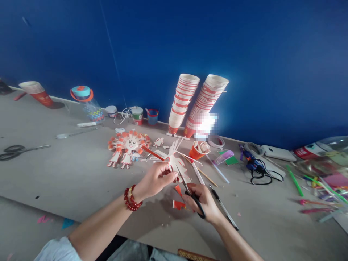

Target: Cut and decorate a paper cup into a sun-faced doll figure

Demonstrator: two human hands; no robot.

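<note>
My left hand pinches a white paper cutout with cut strips fanning out at its top, one of them red. In my right hand is a pair of black-handled scissors, its blades pointing up at the cutout's lower edge. Below the hands, red and white paper scraps lie on the table. Left of the cutout rest finished-looking paper dolls with red-and-white fringed heads. An orange paper cup holding white scraps stands just behind on the right.
Two tall stacks of paper cups lean by the blue wall. A second pair of scissors and a water bottle are at left. To the right lie a pen, a blue glue gun and colourful craft sticks.
</note>
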